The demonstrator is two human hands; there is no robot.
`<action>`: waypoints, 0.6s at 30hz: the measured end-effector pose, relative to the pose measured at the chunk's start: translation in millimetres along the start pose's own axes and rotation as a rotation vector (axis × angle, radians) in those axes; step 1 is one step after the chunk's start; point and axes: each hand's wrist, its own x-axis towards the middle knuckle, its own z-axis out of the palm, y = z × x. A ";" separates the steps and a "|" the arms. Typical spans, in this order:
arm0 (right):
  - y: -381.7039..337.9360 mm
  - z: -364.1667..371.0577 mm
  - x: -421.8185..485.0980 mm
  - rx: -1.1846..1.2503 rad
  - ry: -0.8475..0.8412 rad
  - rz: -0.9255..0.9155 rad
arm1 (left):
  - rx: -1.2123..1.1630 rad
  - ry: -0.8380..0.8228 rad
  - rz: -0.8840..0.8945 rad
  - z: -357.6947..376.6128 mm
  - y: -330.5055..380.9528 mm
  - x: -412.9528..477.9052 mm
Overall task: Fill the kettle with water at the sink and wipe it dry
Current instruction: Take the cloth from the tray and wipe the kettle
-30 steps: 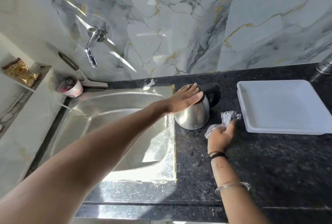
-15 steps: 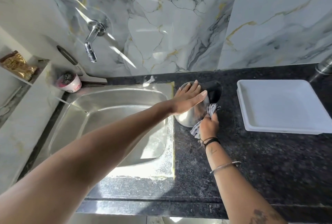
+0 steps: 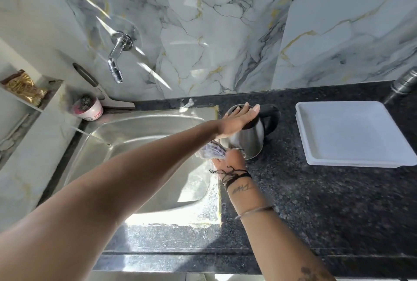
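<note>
A steel kettle (image 3: 250, 141) with a black handle stands upright on the dark granite counter, just right of the sink (image 3: 144, 163). My left hand (image 3: 239, 118) lies flat on the kettle's lid, fingers together and stretched out. My right hand (image 3: 228, 159) presses a striped grey-white cloth (image 3: 212, 151) against the kettle's lower left side. Part of the cloth is hidden under my left forearm. The wall tap (image 3: 116, 62) above the sink is not running.
A white rectangular tray (image 3: 352, 134) sits on the counter right of the kettle. A small pink-and-white tub (image 3: 90, 109) stands at the sink's back left corner. A packet (image 3: 22, 88) lies on a left wall shelf. A steel vessel (image 3: 406, 82) shows at the far right edge.
My right hand carried the cloth from the counter right of the kettle, across its front, to its lower left side. My left hand stayed on the lid.
</note>
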 end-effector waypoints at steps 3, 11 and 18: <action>9.8 -28.8 8.0 0.534 0.143 0.068 | 0.040 -0.011 0.014 -0.1 0.8 -1.6; -0.9 -26.3 11.3 0.041 0.453 -0.655 | 0.114 0.026 0.047 7.0 -5.5 3.9; 28.3 -22.5 11.4 -0.065 0.371 -0.501 | 0.261 0.056 0.026 15.7 -11.2 13.1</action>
